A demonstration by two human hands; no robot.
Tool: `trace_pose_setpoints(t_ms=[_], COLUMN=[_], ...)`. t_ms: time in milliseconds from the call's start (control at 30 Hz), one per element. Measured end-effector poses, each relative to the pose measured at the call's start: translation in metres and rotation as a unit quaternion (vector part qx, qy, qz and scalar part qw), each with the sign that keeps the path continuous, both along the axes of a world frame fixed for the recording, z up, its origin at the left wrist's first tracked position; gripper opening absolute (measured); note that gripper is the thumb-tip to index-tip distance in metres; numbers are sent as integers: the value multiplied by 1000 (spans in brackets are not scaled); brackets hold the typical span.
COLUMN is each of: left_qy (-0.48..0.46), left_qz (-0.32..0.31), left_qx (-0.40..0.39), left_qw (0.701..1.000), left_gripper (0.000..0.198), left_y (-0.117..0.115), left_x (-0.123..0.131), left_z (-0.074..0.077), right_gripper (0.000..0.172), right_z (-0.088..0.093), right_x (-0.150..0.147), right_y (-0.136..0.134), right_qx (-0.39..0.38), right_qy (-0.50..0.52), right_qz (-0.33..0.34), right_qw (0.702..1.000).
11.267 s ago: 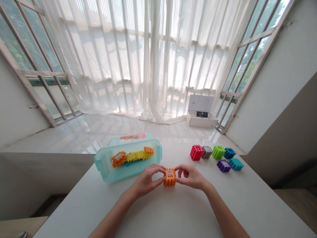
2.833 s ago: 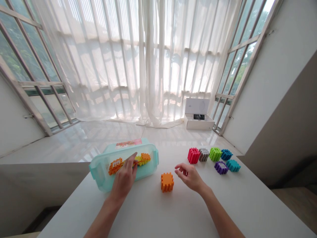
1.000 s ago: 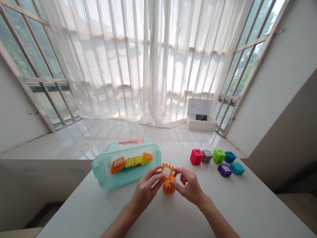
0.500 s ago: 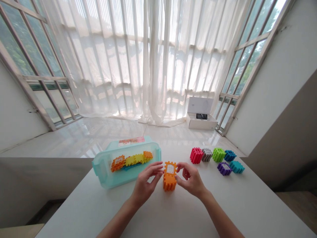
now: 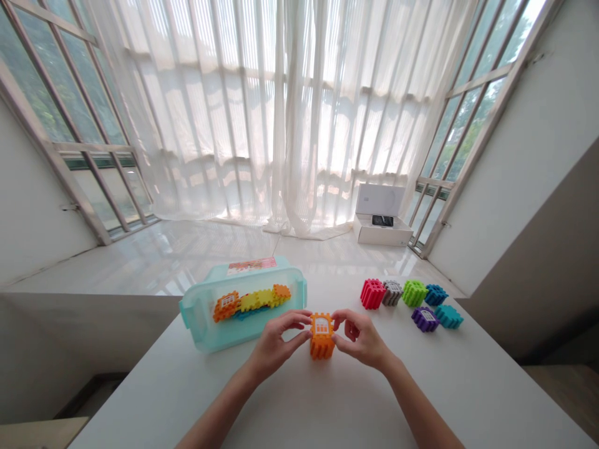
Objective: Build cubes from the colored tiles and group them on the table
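An orange toothed cube [image 5: 322, 347] built from interlocking plastic panels stands on the white table in front of me. Its top is an orange panel with a white window pattern [image 5: 322, 326], lying flat. My left hand [image 5: 279, 340] pinches the left edge of this panel between thumb and fingertips. On the opposite edge, my right hand [image 5: 362, 337] does the same with thumb and forefinger, its other fingers curled in. The cube's underside and far sides are hidden.
Left of the cube is a translucent teal bin [image 5: 206, 340] holding orange, yellow and blue panels [image 5: 256, 300]. To the right sit red [image 5: 372, 294], grey [image 5: 392, 292], green [image 5: 414, 292], blue [image 5: 436, 294], purple [image 5: 425, 318] and teal [image 5: 449, 316] toothed blocks. An open white box [image 5: 381, 234] stands farther back.
The window panel, tilted up behind the cube's top before, now lies flat across it. My left fingertips have come in against its edge, and both hands sit slightly lower around the cube.
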State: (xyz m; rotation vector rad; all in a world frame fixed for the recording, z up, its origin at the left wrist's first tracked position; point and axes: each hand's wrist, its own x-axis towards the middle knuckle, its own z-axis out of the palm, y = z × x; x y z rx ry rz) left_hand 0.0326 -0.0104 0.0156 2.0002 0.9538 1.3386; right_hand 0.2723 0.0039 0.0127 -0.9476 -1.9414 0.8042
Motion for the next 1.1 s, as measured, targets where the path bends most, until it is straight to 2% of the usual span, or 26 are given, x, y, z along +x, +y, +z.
trace_pose_setpoints(t_ms=[367, 1100], left_qy=[91, 113], left_qz=[10, -11], left_qx=[23, 25], left_qw=[996, 993], left_gripper=[14, 12], left_y=[-1, -2], left_x=[0, -1], left_z=[-2, -3], right_gripper=[29, 26], right_z=[6, 5], right_x=[8, 11], right_y=[2, 2], right_qx=[-27, -19], right_qy=[-69, -87], right_qz=[22, 30], right_qw=[997, 996])
